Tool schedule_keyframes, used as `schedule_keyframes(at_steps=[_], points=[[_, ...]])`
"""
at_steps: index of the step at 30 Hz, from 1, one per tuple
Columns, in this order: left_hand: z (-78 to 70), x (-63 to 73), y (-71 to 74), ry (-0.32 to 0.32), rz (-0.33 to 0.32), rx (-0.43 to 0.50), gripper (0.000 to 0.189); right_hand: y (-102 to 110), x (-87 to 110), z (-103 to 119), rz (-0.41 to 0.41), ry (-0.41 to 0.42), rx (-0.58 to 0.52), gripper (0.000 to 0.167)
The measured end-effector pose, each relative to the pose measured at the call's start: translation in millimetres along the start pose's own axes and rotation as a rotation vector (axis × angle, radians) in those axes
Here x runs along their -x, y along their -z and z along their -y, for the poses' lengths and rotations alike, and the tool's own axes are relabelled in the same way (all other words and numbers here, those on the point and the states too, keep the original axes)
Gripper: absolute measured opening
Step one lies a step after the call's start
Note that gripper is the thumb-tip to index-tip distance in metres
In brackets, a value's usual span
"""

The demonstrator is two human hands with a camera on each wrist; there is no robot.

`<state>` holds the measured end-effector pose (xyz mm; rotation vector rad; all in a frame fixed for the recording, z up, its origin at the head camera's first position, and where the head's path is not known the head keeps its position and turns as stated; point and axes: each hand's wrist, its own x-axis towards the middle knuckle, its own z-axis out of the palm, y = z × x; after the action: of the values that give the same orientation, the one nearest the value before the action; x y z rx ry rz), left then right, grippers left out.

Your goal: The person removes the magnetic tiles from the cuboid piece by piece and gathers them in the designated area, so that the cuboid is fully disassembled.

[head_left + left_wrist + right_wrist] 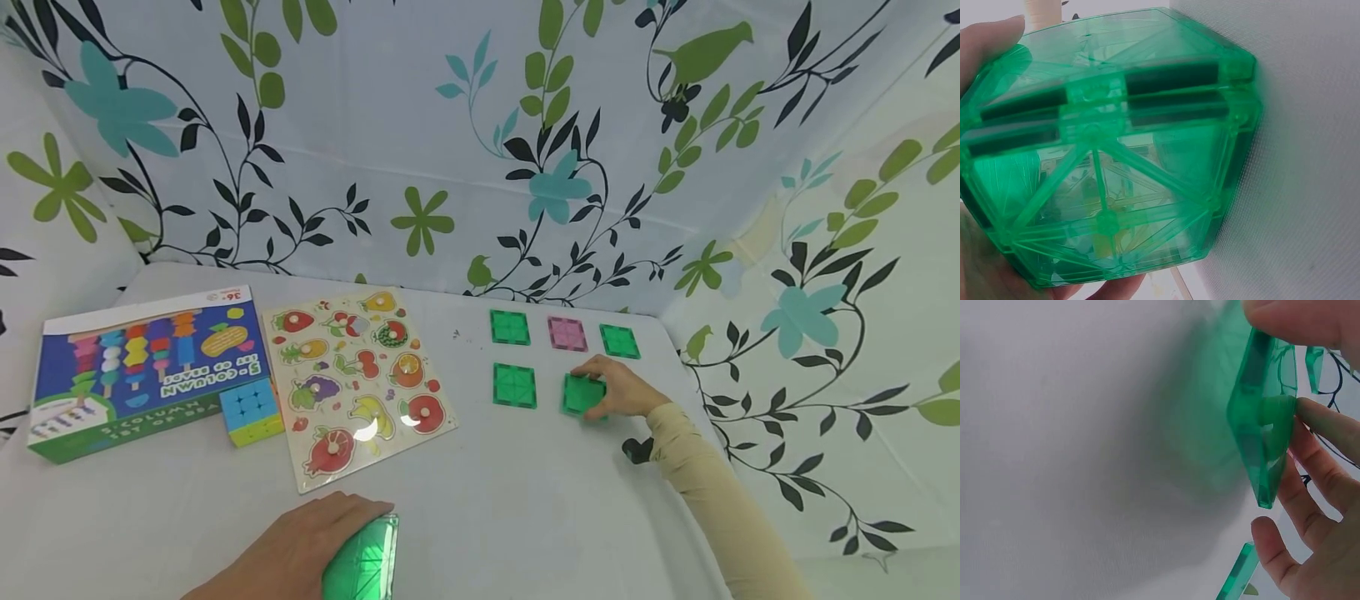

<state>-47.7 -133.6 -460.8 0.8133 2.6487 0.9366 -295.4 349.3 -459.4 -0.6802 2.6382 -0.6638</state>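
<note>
At the front of the table, my left hand (303, 533) grips a see-through green box of magnetic tiles (363, 558). In the left wrist view, the green box (1107, 144) rests against the white cloth, and my thumb (994, 47) lies along one side of it. Further off to the right, my right hand (622, 390) pinches a green magnetic tile (581, 394) by its edges. The right wrist view has this tile (1257, 419) tilted and lifted off the cloth, between my thumb (1307, 322) and fingers.
Left of the held tile lies a green tile (514, 385). Behind are another green tile (510, 327), a pink tile (567, 333) and a green tile (620, 341). On the left are a fruit puzzle board (360, 379), a cube puzzle (251, 410) and a bead-set box (150, 367).
</note>
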Motion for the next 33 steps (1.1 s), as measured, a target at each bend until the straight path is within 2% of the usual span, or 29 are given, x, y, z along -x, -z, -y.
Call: schedule_keyframes(at_steps=[7,20,26,33], points=[[0.6,-0.7,-0.6,0.002,0.002,0.005,0.100,-3.2,-2.4,-6.1,0.022,-0.013,0.034,0.079],[0.9,-1.4,-0.7,0.001,0.003,0.017,0.098,-5.2,-6.4,-3.4,0.053,-0.004,0.135,0.080],[1.3,-1.0,-1.5,0.001,0.003,0.020,0.098,-3.0,-7.9,0.2,0.078,-0.027,0.136,0.081],[1.3,-0.9,-0.9,0.009,0.008,0.005,0.100,-2.3,-7.9,-1.0,0.080,-0.005,0.121,0.082]])
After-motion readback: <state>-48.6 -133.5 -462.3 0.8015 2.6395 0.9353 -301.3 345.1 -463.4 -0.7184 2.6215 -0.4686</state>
